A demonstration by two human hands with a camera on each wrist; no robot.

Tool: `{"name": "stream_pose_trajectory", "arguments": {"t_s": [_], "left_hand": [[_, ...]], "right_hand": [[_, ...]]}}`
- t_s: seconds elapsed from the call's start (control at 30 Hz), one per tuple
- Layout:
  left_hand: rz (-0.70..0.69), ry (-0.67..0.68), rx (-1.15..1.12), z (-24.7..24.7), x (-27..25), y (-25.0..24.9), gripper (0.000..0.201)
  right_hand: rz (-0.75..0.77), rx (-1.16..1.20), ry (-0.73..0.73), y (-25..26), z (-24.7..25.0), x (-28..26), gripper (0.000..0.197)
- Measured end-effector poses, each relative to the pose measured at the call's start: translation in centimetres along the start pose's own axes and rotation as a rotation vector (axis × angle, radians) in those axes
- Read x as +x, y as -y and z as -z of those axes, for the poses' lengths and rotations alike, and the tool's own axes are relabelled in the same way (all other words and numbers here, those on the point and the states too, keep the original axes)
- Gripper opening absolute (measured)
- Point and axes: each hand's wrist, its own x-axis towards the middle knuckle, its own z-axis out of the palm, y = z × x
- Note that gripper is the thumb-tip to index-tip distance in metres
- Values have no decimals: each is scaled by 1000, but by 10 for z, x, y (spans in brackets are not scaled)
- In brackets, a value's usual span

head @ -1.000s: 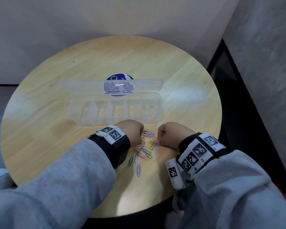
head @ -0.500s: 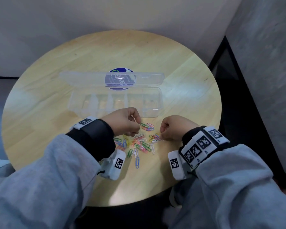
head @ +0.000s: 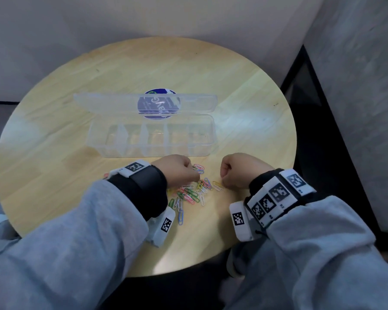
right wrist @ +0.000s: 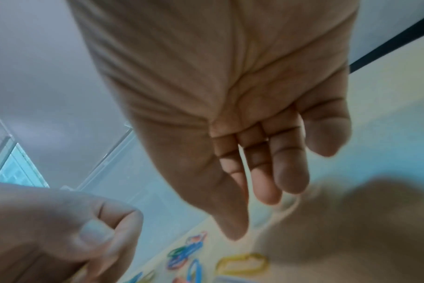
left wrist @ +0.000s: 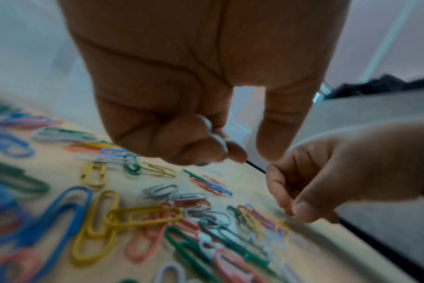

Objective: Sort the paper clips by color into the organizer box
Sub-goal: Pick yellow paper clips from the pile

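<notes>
A pile of coloured paper clips (head: 192,192) lies on the round wooden table (head: 54,153), just in front of the clear organizer box (head: 148,151). The box lid (head: 112,104) lies open behind it, and its compartments look empty. My left hand (head: 188,173) hovers over the pile's far side with fingers curled, pinching a white paper clip (left wrist: 214,136). My right hand (head: 224,175) sits at the pile's right edge, fingers curled, fingertips (left wrist: 300,210) down at a blurred yellow clip (left wrist: 283,224). Whether it grips that clip is unclear.
A blue round sticker (head: 158,104) shows through the lid. A single blue clip (head: 180,217) lies nearest me. The table's front edge runs close under my wrists; a dark floor strip and a grey wall stand at the right.
Half a second ago my left hand rose from the pile with a white clip; it now sits lower over the clips. My right hand stayed at the pile's right edge.
</notes>
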Motion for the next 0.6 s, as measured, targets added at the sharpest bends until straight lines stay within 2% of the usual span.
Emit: {"name": "stream_pose_trajectory", "arguments": {"t_s": [0.1,0.23,0.43,0.53,0.6], "left_hand": [[-17,-58,289,-6,0,-6,24],[-35,-74,446,-15,1,-16,18],[-32,-39,474,-18,5,-15,12],[-23,2,409,-11,4,-8,23],[-29,7,359,-6,2,-2,26]], "right_hand": [[14,-50,11,-2,-6,-2,15],[23,-115,10,2,-12,1,21],[44,-107,36,3,-13,0,19],[32,-29,64,3,-6,-3,4],[10,75,69,2,-3,-3,14]]}}
